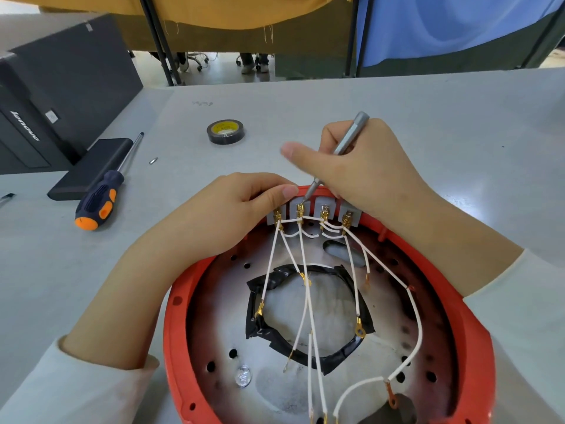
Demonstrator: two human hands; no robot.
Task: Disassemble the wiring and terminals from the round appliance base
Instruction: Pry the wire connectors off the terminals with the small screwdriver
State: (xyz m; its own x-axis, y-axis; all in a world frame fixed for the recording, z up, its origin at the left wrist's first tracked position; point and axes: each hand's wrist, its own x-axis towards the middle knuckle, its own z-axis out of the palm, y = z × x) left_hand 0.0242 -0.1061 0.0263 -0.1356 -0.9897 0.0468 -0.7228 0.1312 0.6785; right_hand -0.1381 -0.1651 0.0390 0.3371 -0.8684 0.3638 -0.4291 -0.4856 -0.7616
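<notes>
The round red appliance base [175, 304] lies open in front of me, its metal floor ringed with holes and black tape. At its far rim stands a row of grey terminal blocks [312, 211] with brass terminals, from which several white wires [301, 261] with ring lugs fan toward me. My left hand [232, 209] grips the rim at the left end of the blocks, fingers curled over it. My right hand [363, 169] holds a slim silver screwdriver [344, 148] like a pen, its tip on the second terminal from the left.
A roll of black tape [225, 131] lies beyond the base. An orange-and-blue screwdriver [102, 198] lies to the left, beside a flat black box [88, 168] and a black computer case [55, 96]. A small metal bit [153, 160] lies loose on the grey table.
</notes>
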